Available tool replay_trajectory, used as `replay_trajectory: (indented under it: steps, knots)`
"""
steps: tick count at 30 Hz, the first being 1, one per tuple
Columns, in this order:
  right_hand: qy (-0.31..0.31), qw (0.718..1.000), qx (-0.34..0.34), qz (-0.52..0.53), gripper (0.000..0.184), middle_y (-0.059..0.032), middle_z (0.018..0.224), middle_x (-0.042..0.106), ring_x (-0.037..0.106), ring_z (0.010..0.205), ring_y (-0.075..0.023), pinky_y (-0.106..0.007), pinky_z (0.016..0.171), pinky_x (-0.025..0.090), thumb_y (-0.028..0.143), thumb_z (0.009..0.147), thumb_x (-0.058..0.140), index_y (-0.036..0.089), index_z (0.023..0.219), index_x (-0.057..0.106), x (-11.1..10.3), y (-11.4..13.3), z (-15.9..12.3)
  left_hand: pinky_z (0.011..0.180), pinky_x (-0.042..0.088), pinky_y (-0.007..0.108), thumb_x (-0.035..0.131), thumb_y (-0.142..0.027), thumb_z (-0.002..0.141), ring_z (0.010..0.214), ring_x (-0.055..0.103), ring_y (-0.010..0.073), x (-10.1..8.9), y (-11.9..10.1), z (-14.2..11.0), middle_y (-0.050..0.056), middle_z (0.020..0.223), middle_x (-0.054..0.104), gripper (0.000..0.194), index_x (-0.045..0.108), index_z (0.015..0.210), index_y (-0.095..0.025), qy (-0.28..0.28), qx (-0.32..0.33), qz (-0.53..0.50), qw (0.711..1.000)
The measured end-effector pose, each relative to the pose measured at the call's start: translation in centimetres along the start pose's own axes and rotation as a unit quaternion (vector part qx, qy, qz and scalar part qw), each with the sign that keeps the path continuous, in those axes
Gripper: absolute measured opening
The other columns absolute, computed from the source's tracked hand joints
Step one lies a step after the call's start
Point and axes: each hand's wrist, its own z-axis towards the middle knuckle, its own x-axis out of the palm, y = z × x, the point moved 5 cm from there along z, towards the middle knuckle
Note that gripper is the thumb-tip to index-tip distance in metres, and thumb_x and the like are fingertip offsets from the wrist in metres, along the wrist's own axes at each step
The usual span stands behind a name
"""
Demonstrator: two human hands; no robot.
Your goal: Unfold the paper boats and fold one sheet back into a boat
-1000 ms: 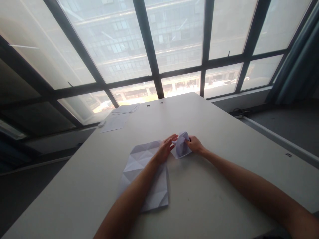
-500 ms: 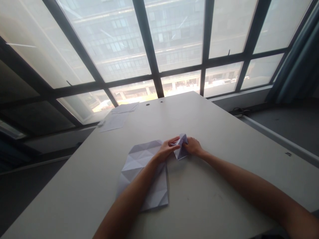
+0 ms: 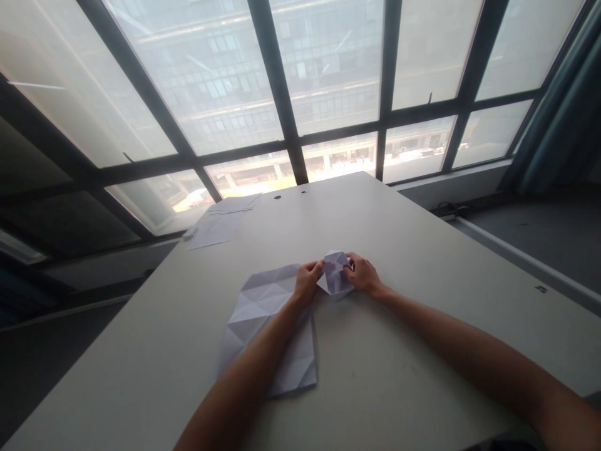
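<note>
A small folded white paper piece (image 3: 334, 275) stands on the pale table (image 3: 404, 351) between both hands. My left hand (image 3: 307, 282) is closed in a pinch on its left edge. My right hand (image 3: 362, 274) is closed on its right side, fingers pressed against the paper. Under my left forearm lies a large creased sheet of white paper (image 3: 267, 326), spread flat with many triangular fold lines.
Several loose white sheets (image 3: 225, 219) lie at the table's far left corner, near two small dark holes (image 3: 278, 197) in the tabletop. A large window with dark frames (image 3: 282, 94) fills the background. A dark curtain (image 3: 558, 119) hangs at the right.
My left hand went from fingers stretched out to a closed pinch on the small paper piece. The piece changed shape, now more compact and rounded, and sits slightly to the left.
</note>
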Motion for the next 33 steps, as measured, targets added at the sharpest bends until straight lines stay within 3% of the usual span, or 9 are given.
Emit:
replay_trajectory:
  steps: [3, 5, 9, 15, 18, 21, 24, 29, 33]
  knots:
    - [-0.099, 0.994, -0.040, 0.038, 0.035, -0.0039, 0.093, 0.061, 0.056, 0.081, -0.0200, -0.030, 0.072, 0.043, 0.022, 0.080, 0.057, 0.021, 0.115, 0.056, -1.3, 0.6, -0.1, 0.048, 0.031, 0.021, 0.067, -0.054, 0.075, 0.052, 0.044, 0.0103, -0.1, 0.2, 0.2, 0.000, 0.060, 0.056, 0.042, 0.068, 0.072, -0.012, -0.018, 0.009, 0.029, 0.999]
    - [-0.141, 0.985, -0.091, 0.034, 0.027, -0.0059, 0.097, 0.058, 0.053, 0.089, -0.0216, -0.033, 0.079, 0.043, 0.018, 0.081, 0.056, 0.021, 0.108, 0.058, -2.1, 1.5, -0.4, 0.048, 0.031, 0.021, 0.066, -0.055, 0.076, 0.052, 0.043, 0.0102, -0.1, 0.1, 0.3, -0.001, 0.059, 0.054, 0.042, 0.066, 0.069, -0.013, -0.015, 0.019, 0.033, 0.999]
    - [-0.127, 0.980, -0.153, -0.021, 0.014, -0.0063, 0.091, 0.056, 0.049, 0.093, -0.0228, -0.036, 0.086, 0.039, 0.017, 0.087, 0.055, 0.023, 0.089, 0.067, -2.5, 3.0, -0.9, 0.050, 0.033, 0.021, 0.063, -0.053, 0.078, 0.053, 0.042, 0.0104, -0.1, -0.3, 0.2, -0.003, 0.059, 0.051, 0.038, 0.059, 0.069, -0.017, -0.016, 0.036, 0.025, 0.999]
    - [-0.123, 0.984, -0.124, -0.045, 0.016, -0.0060, 0.090, 0.056, 0.049, 0.092, -0.0229, -0.036, 0.084, 0.037, 0.038, 0.084, 0.067, 0.023, 0.088, 0.073, -2.6, 2.8, -0.7, 0.052, 0.036, 0.023, 0.058, -0.046, 0.084, 0.057, 0.044, 0.0127, 0.5, -1.2, -0.4, 0.000, 0.065, 0.053, 0.030, 0.056, 0.070, -0.019, 0.035, 0.058, 0.042, 0.997]
    - [-0.118, 0.985, -0.120, -0.033, 0.013, -0.0061, 0.090, 0.057, 0.049, 0.092, -0.0227, -0.036, 0.085, 0.037, 0.035, 0.083, 0.068, 0.023, 0.083, 0.073, -2.4, 2.7, -0.6, 0.052, 0.036, 0.025, 0.057, -0.045, 0.085, 0.058, 0.044, 0.0142, 0.6, -1.5, -0.4, 0.002, 0.065, 0.052, 0.030, 0.057, 0.068, -0.020, 0.051, 0.065, 0.058, 0.995]
    - [-0.121, 0.986, -0.119, 0.010, 0.011, -0.0058, 0.087, 0.057, 0.049, 0.090, -0.0220, -0.036, 0.085, 0.038, 0.026, 0.083, 0.062, 0.021, 0.077, 0.071, -2.3, 2.5, -0.4, 0.052, 0.035, 0.025, 0.058, -0.045, 0.084, 0.058, 0.044, 0.0147, 0.5, -1.4, -0.3, 0.002, 0.065, 0.053, 0.030, 0.057, 0.068, -0.020, 0.046, 0.059, 0.061, 0.995]
    - [-0.108, 0.981, -0.092, 0.136, 0.014, -0.0043, 0.082, 0.056, 0.051, 0.083, -0.0198, -0.033, 0.078, 0.042, 0.026, 0.082, 0.058, 0.020, 0.072, 0.067, -2.0, 1.8, 0.0, 0.051, 0.035, 0.025, 0.058, -0.044, 0.085, 0.057, 0.044, 0.0142, 0.4, -1.0, -0.1, 0.001, 0.065, 0.053, 0.029, 0.057, 0.069, -0.020, 0.042, 0.054, 0.049, 0.996]
    - [-0.036, 0.915, 0.028, 0.401, 0.020, -0.0011, 0.072, 0.057, 0.053, 0.069, -0.0163, -0.027, 0.063, 0.044, 0.036, 0.079, 0.051, 0.020, 0.070, 0.057, -1.1, 0.0, 0.8, 0.045, 0.027, 0.023, 0.061, -0.049, 0.084, 0.050, 0.036, 0.0108, 0.3, -0.1, 0.2, -0.002, 0.061, 0.046, 0.033, 0.053, 0.069, -0.019, 0.033, 0.025, 0.019, 0.999]
    - [-0.003, 0.854, 0.117, 0.506, 0.021, -0.0029, 0.071, 0.061, 0.057, 0.067, -0.0188, -0.028, 0.059, 0.045, 0.041, 0.077, 0.047, 0.021, 0.075, 0.053, -0.5, -1.2, 1.2, 0.048, 0.030, 0.023, 0.062, -0.054, 0.081, 0.052, 0.038, 0.0103, 0.2, 0.2, 0.2, -0.004, 0.061, 0.046, 0.039, 0.052, 0.069, -0.019, 0.016, 0.020, -0.002, 1.000]
